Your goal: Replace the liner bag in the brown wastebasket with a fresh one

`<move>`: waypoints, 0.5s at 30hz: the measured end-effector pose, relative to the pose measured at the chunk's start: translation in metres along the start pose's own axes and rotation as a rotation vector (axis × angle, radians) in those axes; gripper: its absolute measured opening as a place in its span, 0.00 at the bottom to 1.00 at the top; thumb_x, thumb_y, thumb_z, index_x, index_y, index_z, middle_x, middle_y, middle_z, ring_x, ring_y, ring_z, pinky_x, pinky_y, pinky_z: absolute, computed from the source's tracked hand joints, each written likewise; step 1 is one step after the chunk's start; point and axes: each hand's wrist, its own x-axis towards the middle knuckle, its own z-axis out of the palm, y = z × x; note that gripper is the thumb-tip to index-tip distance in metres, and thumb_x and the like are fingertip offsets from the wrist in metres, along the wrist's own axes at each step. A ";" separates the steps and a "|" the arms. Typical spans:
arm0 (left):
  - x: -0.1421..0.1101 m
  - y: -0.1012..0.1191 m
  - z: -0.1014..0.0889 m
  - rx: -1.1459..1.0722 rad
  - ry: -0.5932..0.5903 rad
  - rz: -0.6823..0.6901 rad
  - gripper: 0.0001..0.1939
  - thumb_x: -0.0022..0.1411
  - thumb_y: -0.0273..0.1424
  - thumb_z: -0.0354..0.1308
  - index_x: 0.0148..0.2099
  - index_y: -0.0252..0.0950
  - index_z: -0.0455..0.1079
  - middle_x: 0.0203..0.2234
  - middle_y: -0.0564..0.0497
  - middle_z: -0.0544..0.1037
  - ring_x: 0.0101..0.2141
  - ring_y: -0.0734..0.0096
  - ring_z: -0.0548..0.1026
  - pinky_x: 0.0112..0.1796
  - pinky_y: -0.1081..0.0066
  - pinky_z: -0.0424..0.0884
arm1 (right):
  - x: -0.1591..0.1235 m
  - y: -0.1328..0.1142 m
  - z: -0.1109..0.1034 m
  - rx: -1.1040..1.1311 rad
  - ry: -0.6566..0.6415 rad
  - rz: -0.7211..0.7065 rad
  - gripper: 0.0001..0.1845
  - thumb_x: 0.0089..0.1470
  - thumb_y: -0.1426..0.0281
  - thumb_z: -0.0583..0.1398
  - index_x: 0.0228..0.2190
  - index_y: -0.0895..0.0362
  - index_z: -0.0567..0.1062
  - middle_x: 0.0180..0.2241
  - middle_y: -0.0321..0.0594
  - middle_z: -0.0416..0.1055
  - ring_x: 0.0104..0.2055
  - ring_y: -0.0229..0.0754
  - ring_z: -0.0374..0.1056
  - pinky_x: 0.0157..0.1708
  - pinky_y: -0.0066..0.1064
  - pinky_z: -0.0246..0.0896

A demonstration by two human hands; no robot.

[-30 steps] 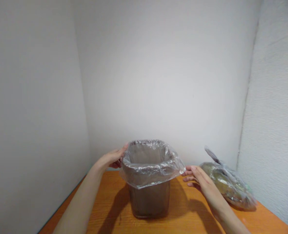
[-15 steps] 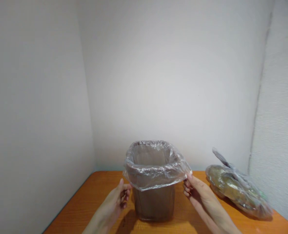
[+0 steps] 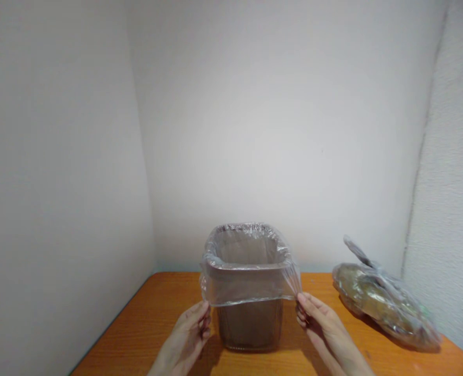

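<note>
Left hand (image 3: 192, 329) and right hand (image 3: 321, 321), both pinched closed, hold the clear bin liner (image 3: 243, 288) crosswise between them, around the wastebasket (image 3: 250, 326).

Soft light brightens the back wall (image 3: 263, 130), dims leftward, and glints off the liner (image 3: 243, 288).

Bin (image 3: 251, 326) mouth open from above. Left hand (image 3: 188, 331) and right hand (image 3: 321, 321) block bin's front corners, liner (image 3: 243, 289) stretched between. Left of bin, table (image 3: 149, 313) leaves passage; right of bin, a gap, then bulky plastic bag (image 3: 384, 305) obstructs. Wall (image 3: 263, 156) behind bin.
</note>
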 end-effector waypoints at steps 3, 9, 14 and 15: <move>0.004 -0.002 -0.005 0.019 -0.005 0.016 0.15 0.41 0.28 0.77 0.28 0.31 0.74 0.22 0.53 0.74 0.23 0.80 0.69 0.23 0.78 0.63 | 0.006 0.006 -0.005 -0.018 0.013 -0.005 0.15 0.44 0.59 0.72 0.25 0.56 0.77 0.24 0.33 0.65 0.27 0.35 0.58 0.27 0.25 0.59; 0.011 -0.001 -0.007 0.061 0.008 0.053 0.13 0.41 0.23 0.75 0.29 0.32 0.74 0.20 0.55 0.72 0.21 0.79 0.69 0.22 0.78 0.60 | 0.009 0.007 -0.005 -0.010 0.047 -0.040 0.15 0.40 0.61 0.74 0.25 0.56 0.78 0.24 0.33 0.68 0.25 0.35 0.60 0.26 0.26 0.60; 0.012 -0.010 -0.011 0.124 0.034 0.118 0.15 0.42 0.28 0.75 0.33 0.36 0.74 0.25 0.54 0.75 0.24 0.76 0.72 0.26 0.77 0.64 | 0.013 0.012 -0.012 -0.105 0.065 -0.096 0.17 0.41 0.59 0.72 0.33 0.53 0.79 0.27 0.34 0.73 0.28 0.37 0.66 0.28 0.26 0.61; 0.011 -0.014 -0.012 0.177 0.045 0.150 0.16 0.44 0.30 0.75 0.35 0.38 0.74 0.29 0.53 0.77 0.27 0.74 0.73 0.27 0.76 0.66 | 0.014 0.015 -0.015 -0.164 0.080 -0.114 0.20 0.40 0.58 0.72 0.35 0.53 0.79 0.31 0.36 0.76 0.32 0.41 0.69 0.31 0.27 0.64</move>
